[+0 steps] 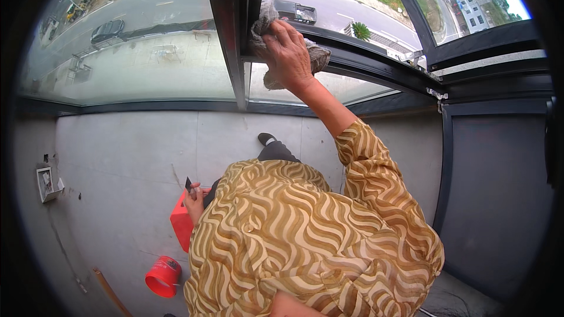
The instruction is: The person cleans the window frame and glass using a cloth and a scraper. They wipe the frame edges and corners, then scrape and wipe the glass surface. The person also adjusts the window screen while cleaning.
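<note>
My right hand [288, 59] is shut on a grey, soiled cloth [263, 24]. It presses the cloth into the corner where the dark upright of the window frame [240, 17] meets a horizontal rail [365, 55]. Part of the cloth hangs below the rail, in front of the lower glass. Down by my left side, my left hand [194, 204] grips a small, flat, dark piece [188, 184], perhaps a scraper blade. That hand is beside a red plastic stool [179, 224], which my body partly covers; whether they touch I cannot tell.
A red bucket [163, 276] lies tipped on the grey floor [128, 149], near a wooden strip [110, 291]. An open window sash [484, 44] juts out at upper right. A dark panel [498, 185] stands at right. An electrical box [46, 184] sits in the left wall.
</note>
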{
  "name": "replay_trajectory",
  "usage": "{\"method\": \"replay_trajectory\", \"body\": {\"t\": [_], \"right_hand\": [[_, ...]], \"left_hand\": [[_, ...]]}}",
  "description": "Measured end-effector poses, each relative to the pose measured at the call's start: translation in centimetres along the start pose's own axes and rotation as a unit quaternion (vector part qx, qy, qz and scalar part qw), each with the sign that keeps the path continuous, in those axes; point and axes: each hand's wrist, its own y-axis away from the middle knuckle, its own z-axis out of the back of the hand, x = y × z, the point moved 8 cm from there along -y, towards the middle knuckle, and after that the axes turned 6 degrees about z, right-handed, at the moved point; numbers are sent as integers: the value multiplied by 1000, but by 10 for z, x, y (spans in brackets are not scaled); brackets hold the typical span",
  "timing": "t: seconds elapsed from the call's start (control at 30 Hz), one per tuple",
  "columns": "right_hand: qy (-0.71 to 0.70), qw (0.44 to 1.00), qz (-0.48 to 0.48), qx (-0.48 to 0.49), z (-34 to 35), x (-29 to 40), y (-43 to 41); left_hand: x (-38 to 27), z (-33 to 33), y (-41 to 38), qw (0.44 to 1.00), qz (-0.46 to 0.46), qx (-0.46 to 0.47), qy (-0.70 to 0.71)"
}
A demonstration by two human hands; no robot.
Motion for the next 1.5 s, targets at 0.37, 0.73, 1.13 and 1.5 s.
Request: {"method": "replay_trajectory", "body": {"t": [0.37, 0.73, 1.13, 1.5], "right_hand": [[-419, 702, -562, 124, 3, -3, 280], [-411, 694, -506, 306, -28, 108, 324], [-544, 594, -470, 360, -38, 175, 267], [-453, 432, -764, 157, 1, 144, 317]], "left_hand": [[-28, -62, -7, 995, 52, 34, -77], [-35, -143, -5, 982, 32, 179, -44], [-71, -163, 37, 972, 158, 171, 19], [25, -228, 57, 933, 295, 194, 75]]}}
